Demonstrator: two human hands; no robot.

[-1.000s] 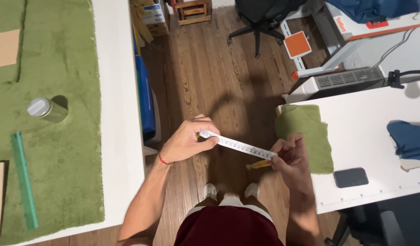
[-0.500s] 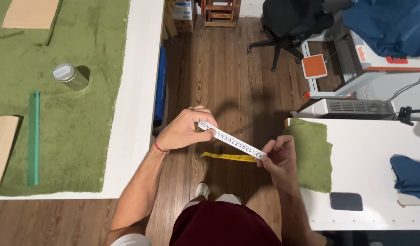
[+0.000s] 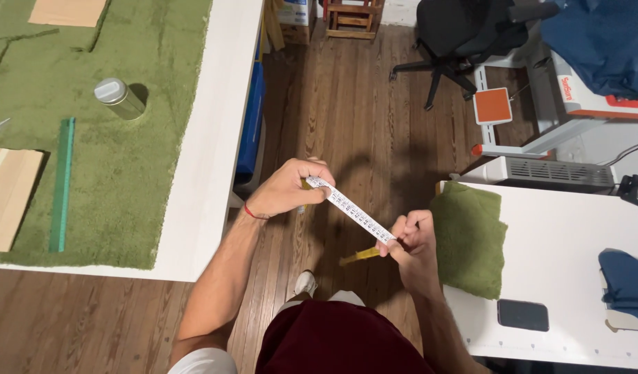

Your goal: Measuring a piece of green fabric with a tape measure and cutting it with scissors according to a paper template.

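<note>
Over the wooden floor (image 3: 346, 104), between two benches: holding a white measuring tape (image 3: 352, 211) stretched taut, slanting from upper left down to lower right. Left hand (image 3: 285, 188) fingers pinching the high end, right hand (image 3: 409, 239) fingers pinching the low end, yellow tail (image 3: 360, 256) dangling below. Green cloth (image 3: 471, 235) sitting just beside the right hand on the white bench (image 3: 568, 242); nothing blocking.

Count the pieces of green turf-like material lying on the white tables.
2: a large green turf mat on the left white table, and a small folded green turf piece on the right white table.
</note>
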